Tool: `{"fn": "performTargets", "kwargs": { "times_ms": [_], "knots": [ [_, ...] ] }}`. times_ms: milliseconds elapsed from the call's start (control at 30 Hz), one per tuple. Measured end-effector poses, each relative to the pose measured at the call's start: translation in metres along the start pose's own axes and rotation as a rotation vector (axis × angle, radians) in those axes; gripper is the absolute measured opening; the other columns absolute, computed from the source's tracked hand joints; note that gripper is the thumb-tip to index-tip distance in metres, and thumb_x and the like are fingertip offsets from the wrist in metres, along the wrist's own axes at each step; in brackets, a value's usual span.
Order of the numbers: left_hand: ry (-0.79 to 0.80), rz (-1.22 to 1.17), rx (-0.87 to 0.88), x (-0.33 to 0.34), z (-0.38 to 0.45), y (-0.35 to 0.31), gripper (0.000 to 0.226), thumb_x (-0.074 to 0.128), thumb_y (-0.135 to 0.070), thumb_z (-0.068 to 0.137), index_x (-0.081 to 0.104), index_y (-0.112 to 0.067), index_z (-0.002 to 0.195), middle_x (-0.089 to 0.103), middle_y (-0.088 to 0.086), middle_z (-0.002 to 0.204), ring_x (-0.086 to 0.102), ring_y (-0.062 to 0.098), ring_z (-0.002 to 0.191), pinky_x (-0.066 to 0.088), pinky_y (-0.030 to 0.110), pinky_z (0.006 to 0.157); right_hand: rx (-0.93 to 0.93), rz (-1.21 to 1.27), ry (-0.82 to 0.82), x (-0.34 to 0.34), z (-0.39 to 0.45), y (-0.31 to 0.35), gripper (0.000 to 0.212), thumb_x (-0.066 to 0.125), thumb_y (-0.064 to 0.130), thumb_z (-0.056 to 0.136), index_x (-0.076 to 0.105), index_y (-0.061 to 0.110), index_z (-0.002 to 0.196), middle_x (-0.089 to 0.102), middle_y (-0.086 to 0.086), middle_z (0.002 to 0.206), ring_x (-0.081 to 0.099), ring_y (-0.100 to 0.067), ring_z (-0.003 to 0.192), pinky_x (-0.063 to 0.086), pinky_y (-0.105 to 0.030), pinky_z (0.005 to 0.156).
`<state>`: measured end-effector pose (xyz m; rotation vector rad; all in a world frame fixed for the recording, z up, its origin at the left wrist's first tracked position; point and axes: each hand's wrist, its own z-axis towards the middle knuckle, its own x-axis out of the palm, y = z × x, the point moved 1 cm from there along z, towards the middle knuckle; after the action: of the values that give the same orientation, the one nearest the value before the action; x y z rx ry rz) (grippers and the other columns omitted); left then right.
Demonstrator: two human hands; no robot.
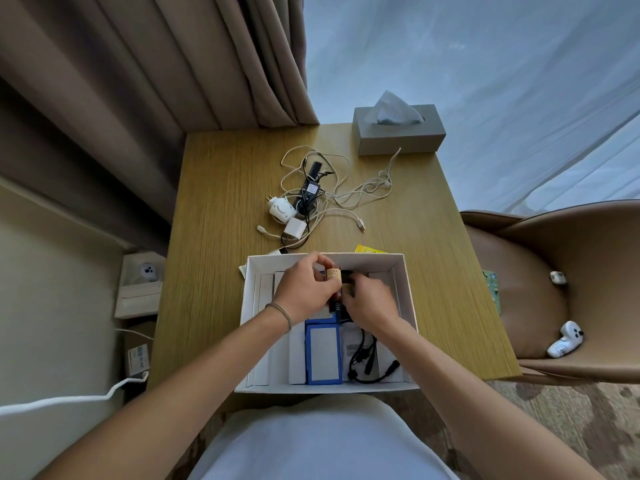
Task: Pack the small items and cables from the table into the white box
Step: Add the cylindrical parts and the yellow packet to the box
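The white box [409, 299] lies open at the near edge of the wooden table [221, 258]. Inside it are white cartons, a blue box [322, 355] and a black cable [363, 358]. Both hands work over the box's middle. My left hand [304, 292] pinches a small tan cylindrical item [334, 274]. My right hand [372, 303] grips a dark object beside it, mostly hidden by the fingers. Behind the box sits a tangle of white and black cables [332, 192] with a round white adapter [282, 211] and a square white charger [296, 227].
A grey tissue box [398, 133] stands at the table's far right corner. A yellow packet [369, 250] peeks out behind the box. A brown chair [554, 289] on the right holds a white controller [564, 341]. Curtains hang at the left.
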<state>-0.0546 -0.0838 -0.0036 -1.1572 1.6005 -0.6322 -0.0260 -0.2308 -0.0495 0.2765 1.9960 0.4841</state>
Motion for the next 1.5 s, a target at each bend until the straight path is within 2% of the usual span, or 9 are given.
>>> {"fn": "performTargets", "kwargs": {
  "times_ms": [133, 333, 633, 733, 933, 1033, 1167, 1300, 1500],
  "knots": [
    [0.049, 0.147, -0.009, 0.018, -0.003, 0.017, 0.016, 0.071, -0.033, 0.082, 0.061, -0.030, 0.094, 0.068, -0.003, 0.067, 0.066, 0.010, 0.061, 0.055, 0.028, 0.055, 0.020, 0.066, -0.082, -0.018, -0.007, -0.006, 0.035, 0.056, 0.025, 0.090, 0.063, 0.017, 0.123, 0.075, -0.010, 0.107, 0.069, -0.033, 0.097, 0.057, -0.042, 0.083],
    [0.171, 0.313, -0.034, 0.054, -0.008, 0.037, 0.024, 0.075, -0.027, 0.073, 0.053, -0.027, 0.082, 0.065, -0.005, 0.075, 0.063, 0.012, 0.069, 0.051, 0.027, 0.057, 0.070, 0.359, -0.097, -0.041, -0.022, -0.007, 0.037, 0.060, 0.021, 0.090, 0.064, 0.026, 0.126, 0.075, 0.003, 0.087, 0.072, -0.018, 0.076, 0.059, -0.042, 0.079],
    [0.262, 0.709, 0.202, 0.084, -0.014, 0.047, 0.019, 0.058, -0.026, 0.091, 0.039, -0.024, 0.093, 0.053, -0.004, 0.075, 0.054, 0.019, 0.068, 0.047, 0.033, 0.058, 0.065, 0.485, -0.095, -0.049, -0.025, -0.021, 0.027, 0.059, 0.017, 0.089, 0.071, 0.023, 0.113, 0.075, 0.001, 0.094, 0.072, -0.019, 0.079, 0.061, -0.044, 0.077],
    [0.262, 0.740, 0.247, 0.081, -0.015, 0.043, 0.012, 0.054, -0.027, 0.095, 0.048, -0.019, 0.103, 0.056, 0.001, 0.084, 0.055, 0.021, 0.075, 0.050, 0.035, 0.066, 0.038, 0.519, -0.111, -0.054, -0.022, -0.020, 0.022, 0.061, 0.015, 0.090, 0.073, 0.023, 0.105, 0.075, 0.003, 0.089, 0.072, -0.016, 0.077, 0.061, -0.040, 0.075],
    [0.013, 0.661, 0.591, 0.045, -0.002, 0.013, 0.010, 0.054, -0.028, 0.095, 0.060, -0.020, 0.091, 0.058, -0.004, 0.084, 0.054, 0.013, 0.075, 0.048, 0.028, 0.062, -0.014, 0.596, -0.203, -0.095, 0.010, -0.014, 0.020, 0.059, 0.009, 0.088, 0.074, 0.023, 0.089, 0.075, 0.003, 0.069, 0.070, -0.015, 0.060, 0.056, -0.030, 0.057],
    [-0.163, 0.636, 0.755, 0.019, 0.025, -0.009, 0.012, 0.054, -0.023, 0.095, 0.062, -0.018, 0.089, 0.057, -0.004, 0.081, 0.049, 0.011, 0.076, 0.041, 0.023, 0.061, 0.052, 0.500, -0.257, -0.112, 0.043, -0.024, 0.019, 0.059, 0.013, 0.086, 0.075, 0.022, 0.087, 0.075, 0.003, 0.069, 0.071, -0.014, 0.065, 0.059, -0.034, 0.066],
    [-0.252, 0.662, 0.618, 0.003, 0.066, -0.020, 0.013, 0.054, -0.017, 0.095, 0.064, -0.014, 0.087, 0.062, 0.000, 0.082, 0.054, 0.018, 0.080, 0.047, 0.032, 0.063, 0.186, 0.399, -0.078, -0.111, 0.089, -0.053, 0.013, 0.064, 0.011, 0.088, 0.074, 0.018, 0.083, 0.075, -0.001, 0.078, 0.071, -0.018, 0.073, 0.060, -0.041, 0.079],
    [-0.168, 0.729, 0.392, 0.002, 0.089, -0.001, 0.028, 0.041, -0.027, 0.101, 0.060, -0.016, 0.084, 0.057, -0.001, 0.077, 0.053, 0.021, 0.080, 0.039, 0.034, 0.060, 0.109, 0.187, 0.096, -0.085, 0.124, -0.075, 0.009, 0.075, 0.012, 0.084, 0.071, 0.020, 0.085, 0.074, 0.000, 0.091, 0.065, -0.014, 0.079, 0.057, -0.034, 0.080],
    [-0.128, 0.763, 0.313, 0.004, 0.094, 0.014, 0.042, 0.024, -0.042, 0.102, 0.045, -0.027, 0.069, 0.045, -0.009, 0.063, 0.046, 0.016, 0.068, 0.029, 0.031, 0.055, -0.059, -0.146, 0.200, -0.052, 0.154, -0.087, 0.048, 0.083, 0.041, 0.068, 0.064, 0.023, 0.108, 0.063, 0.000, 0.102, 0.061, -0.021, 0.092, 0.046, -0.030, 0.070]
  ]
}}
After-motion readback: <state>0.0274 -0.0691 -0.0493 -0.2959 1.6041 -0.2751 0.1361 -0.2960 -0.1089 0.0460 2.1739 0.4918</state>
